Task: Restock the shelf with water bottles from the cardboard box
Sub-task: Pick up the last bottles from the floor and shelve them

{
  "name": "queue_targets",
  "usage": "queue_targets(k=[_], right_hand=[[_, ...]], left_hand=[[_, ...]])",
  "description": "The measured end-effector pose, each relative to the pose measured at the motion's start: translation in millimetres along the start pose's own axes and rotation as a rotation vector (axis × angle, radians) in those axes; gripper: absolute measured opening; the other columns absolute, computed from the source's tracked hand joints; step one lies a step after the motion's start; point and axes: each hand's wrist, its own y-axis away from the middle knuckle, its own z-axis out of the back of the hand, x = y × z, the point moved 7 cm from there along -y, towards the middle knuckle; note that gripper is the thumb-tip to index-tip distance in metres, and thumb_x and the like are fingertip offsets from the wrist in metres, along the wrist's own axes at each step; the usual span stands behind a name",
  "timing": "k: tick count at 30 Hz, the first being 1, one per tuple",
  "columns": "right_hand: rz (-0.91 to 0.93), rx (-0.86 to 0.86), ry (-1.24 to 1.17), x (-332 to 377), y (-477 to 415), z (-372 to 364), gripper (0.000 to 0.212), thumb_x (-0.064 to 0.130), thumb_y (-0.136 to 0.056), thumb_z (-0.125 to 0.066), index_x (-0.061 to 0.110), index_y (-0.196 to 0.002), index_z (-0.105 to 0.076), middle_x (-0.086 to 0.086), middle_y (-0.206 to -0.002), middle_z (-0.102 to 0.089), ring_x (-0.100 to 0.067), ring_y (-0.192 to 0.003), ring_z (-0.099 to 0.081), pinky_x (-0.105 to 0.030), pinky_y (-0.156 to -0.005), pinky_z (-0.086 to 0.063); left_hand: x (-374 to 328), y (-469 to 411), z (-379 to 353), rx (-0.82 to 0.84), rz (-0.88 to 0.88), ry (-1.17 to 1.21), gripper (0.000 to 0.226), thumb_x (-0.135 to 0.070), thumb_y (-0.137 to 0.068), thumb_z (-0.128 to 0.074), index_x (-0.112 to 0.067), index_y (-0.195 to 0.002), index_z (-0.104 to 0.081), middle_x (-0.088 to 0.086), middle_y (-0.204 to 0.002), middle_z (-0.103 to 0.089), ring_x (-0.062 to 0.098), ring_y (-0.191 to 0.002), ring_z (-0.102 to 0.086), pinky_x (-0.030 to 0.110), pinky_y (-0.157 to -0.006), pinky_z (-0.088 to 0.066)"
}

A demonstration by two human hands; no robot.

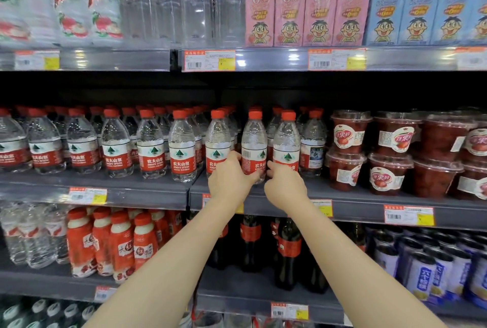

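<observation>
Upright, water bottle (254, 138) stands in left hand (228, 179).

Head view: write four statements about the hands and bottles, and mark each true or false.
1. The left hand grips a bottle standing on the shelf. True.
2. That bottle's cap is blue. False: it is red.
3. Fruit cups stand right of the water bottles. True.
4. The right hand holds a fruit cup. False: its fingers are at the same bottle.
</observation>
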Motion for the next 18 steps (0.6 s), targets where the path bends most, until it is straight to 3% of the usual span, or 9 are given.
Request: queue_targets(k=[4,7,9,13,15,18], right_hand=[[-0.019,0.060,-0.107,-4,-7,-1,0.075,0.009,-0.082,-0.048,0.032,-0.153,-0.045,0.010,-0.145,-0.059,-0.022,-0.132,-0.056,-0.042,-0.103,-0.051],[-0.026,0.039,-0.250,-18,-20,-6,0.079,0.013,-0.071,-0.046,0.034,-0.147,-0.053,0.011,-0.134,-0.067,-0.016,-0.118,-0.066,-0.042,-0.097,-0.056],[-0.040,0.006,-0.313,-17,-17,-2,0.071,0.004,-0.077,-0.047,0.030,-0.143,-0.058,0.009,-0.129,-0.071,-0.016,-0.115,-0.067,-0.040,-0.097,-0.056],[-0.023,-0.028,-0.307,-10,-8,3,0.065,-0.003,-0.084,-0.045,0.032,-0.135,-0.066,0.016,-0.111,-0.076,-0.012,-0.106,-0.069,-0.031,-0.078,-0.058],[-0.007,-0.050,-0.255,-6,-5,3,0.062,0.001,-0.085,-0.047,0.034,-0.136,-0.064,0.018,-0.108,-0.075,-0.012,-0.108,-0.067,-0.036,-0.085,-0.058],[0.025,-0.087,-0.130,0,0,4,0.058,0.012,-0.090,-0.058,0.037,-0.142,-0.057,0.017,-0.129,-0.068,-0.014,-0.122,-0.061,-0.034,-0.095,-0.052]], left_hand=[[4,-2,2,0.083,-0.047,0.103,0.055,-0.055,-0.081,-0.082,-0.030,-0.125,-0.060,-0.013,-0.105,-0.076,0.011,-0.096,-0.072,0.042,-0.083,-0.061],[8,-4,2,0.148,-0.098,0.125,0.058,-0.048,-0.087,-0.079,-0.029,-0.138,-0.059,-0.010,-0.123,-0.075,0.011,-0.113,-0.070,0.043,-0.093,-0.059],[8,-4,1,0.192,-0.154,0.102,0.062,-0.044,-0.090,-0.076,-0.026,-0.146,-0.057,-0.008,-0.133,-0.071,0.012,-0.124,-0.066,0.041,-0.099,-0.057],[12,-7,2,0.206,-0.124,0.176,0.066,-0.038,-0.090,-0.080,-0.018,-0.146,-0.052,-0.004,-0.131,-0.070,0.016,-0.117,-0.067,0.036,-0.098,-0.055],[16,-8,4,0.145,-0.082,0.212,0.060,-0.037,-0.090,-0.080,-0.017,-0.140,-0.056,-0.002,-0.126,-0.072,0.018,-0.110,-0.070,0.040,-0.096,-0.058],[13,-5,2,0.085,-0.141,0.153,0.047,-0.035,-0.091,-0.078,-0.018,-0.133,-0.065,-0.002,-0.115,-0.076,0.018,-0.108,-0.070,0.043,-0.095,-0.057]])
